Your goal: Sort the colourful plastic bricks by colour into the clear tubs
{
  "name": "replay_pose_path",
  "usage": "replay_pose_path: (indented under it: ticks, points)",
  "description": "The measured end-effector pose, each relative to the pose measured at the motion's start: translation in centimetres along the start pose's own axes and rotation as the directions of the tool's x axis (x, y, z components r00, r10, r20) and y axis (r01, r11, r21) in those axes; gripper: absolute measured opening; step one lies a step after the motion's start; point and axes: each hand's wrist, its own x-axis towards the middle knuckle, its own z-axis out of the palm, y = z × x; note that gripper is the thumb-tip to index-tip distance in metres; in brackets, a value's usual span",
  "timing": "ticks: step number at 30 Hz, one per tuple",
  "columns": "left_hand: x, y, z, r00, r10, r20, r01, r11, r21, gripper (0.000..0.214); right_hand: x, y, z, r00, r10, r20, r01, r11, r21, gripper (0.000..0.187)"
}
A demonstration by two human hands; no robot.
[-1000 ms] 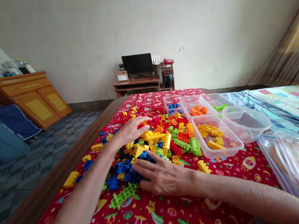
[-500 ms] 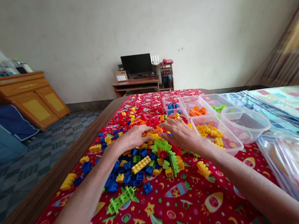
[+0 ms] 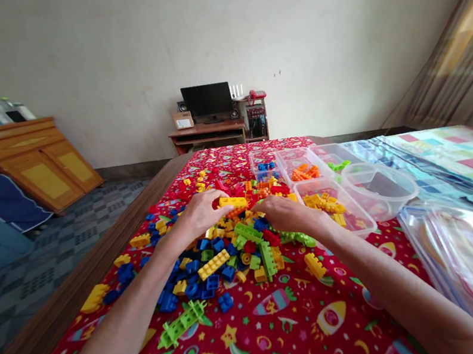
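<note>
Head view.
1. My left hand: fingertips pinched on a yellow brick, held just beyond them.
2. My right hand: palm down, fingers curled into the brick pile under and before it; I cannot tell whether it holds anything.
3. Clear tub of yellow bricks: just right of that hand.
4. Red cloth: beneath everything.

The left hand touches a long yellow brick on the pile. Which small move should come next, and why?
Probably lift that yellow brick clear and pass it right to the tub holding yellow bricks. The left hand is on it, each tub beside the pile seems to hold one colour, and the right hand lies between.
</note>
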Motion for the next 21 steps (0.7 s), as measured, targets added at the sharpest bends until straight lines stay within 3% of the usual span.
replay_pose_path:
  ticks: [3, 7, 11, 14, 17, 21]
  points:
    - [-0.2, 1.0, -0.5, 0.998, -0.055, 0.032, 0.057, 0.996, -0.074, 0.036, -0.7, 0.2, -0.1, 0.998, 0.020, -0.065, -0.020, 1.000, 0.011, 0.036]
    - [-0.4, 1.9, -0.7, 0.998, -0.032, 0.057, 0.040, 0.988, -0.149, 0.034, -0.6, 0.5, -0.2, 0.976, 0.092, -0.196, -0.079, 0.994, 0.074, 0.031]
    - [-0.5, 2.1, -0.6, 0.999, -0.042, 0.034, 0.047, 0.981, -0.186, 0.031, 0.3, 0.5, -0.9, 0.898, 0.321, -0.300, -0.257, 0.938, 0.234, 0.041]
    - [-0.4, 2.0, 0.3, 0.995, -0.017, 0.096, 0.047, 0.947, -0.316, 0.035, 0.9, -0.1, -1.4, 0.847, 0.439, -0.300, -0.293, 0.856, 0.425, 0.048]
    - [-0.3, 2.0, 1.6, 0.987, 0.010, 0.160, 0.070, 0.868, -0.491, 0.039, 1.1, -1.2, -1.6, 0.850, 0.461, -0.254, -0.294, 0.817, 0.496, 0.046]
    - [-0.4, 2.2, 2.7, 0.984, -0.037, 0.174, 0.138, 0.776, -0.615, 0.043, 0.9, -2.6, -1.6, 0.904, 0.375, -0.205, -0.241, 0.843, 0.482, 0.034]
